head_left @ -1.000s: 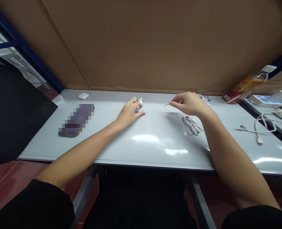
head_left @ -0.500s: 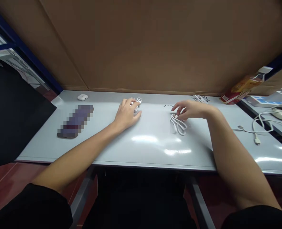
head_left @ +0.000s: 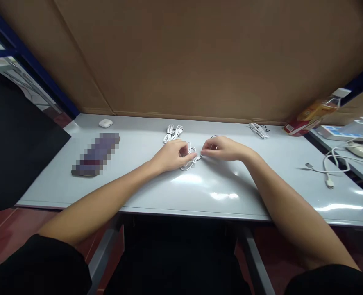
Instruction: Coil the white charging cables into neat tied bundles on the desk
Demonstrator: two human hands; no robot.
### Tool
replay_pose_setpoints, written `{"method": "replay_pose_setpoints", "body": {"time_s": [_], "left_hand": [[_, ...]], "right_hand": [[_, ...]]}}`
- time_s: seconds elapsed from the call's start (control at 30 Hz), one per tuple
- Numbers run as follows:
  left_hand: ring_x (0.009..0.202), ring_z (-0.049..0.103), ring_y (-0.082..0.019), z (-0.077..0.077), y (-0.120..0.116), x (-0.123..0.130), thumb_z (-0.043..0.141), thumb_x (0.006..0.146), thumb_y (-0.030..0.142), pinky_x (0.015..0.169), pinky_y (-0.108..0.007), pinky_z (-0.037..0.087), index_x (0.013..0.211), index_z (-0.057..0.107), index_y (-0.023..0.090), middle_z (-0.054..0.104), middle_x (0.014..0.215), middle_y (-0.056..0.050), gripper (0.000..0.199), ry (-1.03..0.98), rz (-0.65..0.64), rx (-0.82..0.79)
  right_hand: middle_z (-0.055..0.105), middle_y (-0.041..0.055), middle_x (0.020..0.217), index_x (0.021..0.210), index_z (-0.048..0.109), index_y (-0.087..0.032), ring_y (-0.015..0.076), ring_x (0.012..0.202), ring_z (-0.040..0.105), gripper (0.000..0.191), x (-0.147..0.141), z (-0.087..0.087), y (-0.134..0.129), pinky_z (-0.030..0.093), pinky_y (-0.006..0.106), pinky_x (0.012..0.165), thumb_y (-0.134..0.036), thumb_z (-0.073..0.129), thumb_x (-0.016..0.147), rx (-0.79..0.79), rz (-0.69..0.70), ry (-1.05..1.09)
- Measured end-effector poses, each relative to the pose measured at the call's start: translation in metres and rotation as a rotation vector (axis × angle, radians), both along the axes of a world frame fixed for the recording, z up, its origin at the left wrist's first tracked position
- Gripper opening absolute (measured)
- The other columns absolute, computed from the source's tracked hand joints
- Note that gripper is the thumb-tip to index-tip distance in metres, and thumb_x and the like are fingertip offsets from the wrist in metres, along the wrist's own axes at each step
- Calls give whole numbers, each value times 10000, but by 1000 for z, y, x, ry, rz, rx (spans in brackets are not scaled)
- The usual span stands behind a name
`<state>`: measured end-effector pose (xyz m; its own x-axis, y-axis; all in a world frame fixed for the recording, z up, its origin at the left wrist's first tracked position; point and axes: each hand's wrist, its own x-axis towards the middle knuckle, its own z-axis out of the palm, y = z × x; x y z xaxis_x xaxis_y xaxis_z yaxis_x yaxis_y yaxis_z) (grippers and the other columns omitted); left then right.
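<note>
At the middle of the grey table (head_left: pixel 157 192), my left hand (head_left: pixel 173 155) has its thumb and fingers closed on a coiled white cable (head_left: pixel 188 167). One plug end of this cable points right, toward my other hand. My right hand (head_left: pixel 220 148) is just right of that plug with its fingertips pinched together; whether something small is between them is hidden. Behind my left hand lie two white cable bundles (head_left: pixel 173 133) with dark ties. A thin dark tie (head_left: pixel 214 136) shows partly behind my right hand.
Another coiled white cable (head_left: pixel 259 130) lies at the back right, near a bottle (head_left: pixel 315 112). Loose white cables (head_left: pixel 338 168) and a mouse (head_left: pixel 361 150) are farther right. A blurred phone-like object (head_left: pixel 97 155) and a white case (head_left: pixel 105 123) lie left.
The coiled cable has moved left from beside my right hand into my left hand. My left hand has come off the two bundles, toward me. My right hand has moved left.
</note>
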<state>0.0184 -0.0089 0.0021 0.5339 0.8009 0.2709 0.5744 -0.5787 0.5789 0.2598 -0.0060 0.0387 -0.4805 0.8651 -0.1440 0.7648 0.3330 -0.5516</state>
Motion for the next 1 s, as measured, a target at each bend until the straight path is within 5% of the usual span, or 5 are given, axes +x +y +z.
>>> {"method": "replay_pose_setpoints", "body": {"time_s": [0.23, 0.47, 0.7, 0.87, 1.0], "left_hand": [[735, 655, -185, 4, 2, -7, 685, 788, 283, 643, -307, 463, 797, 592, 208, 714, 811, -21, 120, -21, 125, -159], [667, 693, -175, 8, 20, -27, 772, 746, 240, 550, -297, 528, 1115, 619, 224, 725, 976, -59, 400, -198, 88, -514], [746, 738, -195, 21, 23, -47, 821, 744, 265, 680, -343, 598, 1461, 518, 239, 721, 992, -68, 780, -242, -69, -628], [688, 684, -172, 23, 25, -48, 740, 758, 242, 568, -288, 519, 1302, 664, 215, 693, 905, -61, 550, -148, -139, -581], [729, 687, -167, 26, 22, -45, 743, 744, 232, 582, -280, 515, 1464, 575, 223, 716, 1083, -105, 740, -144, -140, -651]], "right_hand": [[707, 44, 926, 970, 762, -220, 176, 755, 603, 234, -14, -7, -6, 442, 293, 654, -408, 714, 839, -1, 119, 26], [739, 30, 899, 930, 710, -232, 180, 760, 632, 210, 5, 9, -2, 442, 294, 646, -433, 710, 870, -189, 94, 117], [715, 32, 884, 1002, 728, -230, 186, 807, 655, 252, 27, 11, 6, 506, 344, 768, -337, 816, 791, -279, -105, 409], [691, 46, 868, 889, 690, -214, 230, 908, 724, 203, 25, 5, 10, 560, 413, 931, -237, 844, 759, -435, -241, 761], [629, 11, 824, 984, 703, -210, 179, 766, 694, 244, 19, 3, 9, 591, 389, 824, -193, 819, 770, -482, -256, 800]]}}
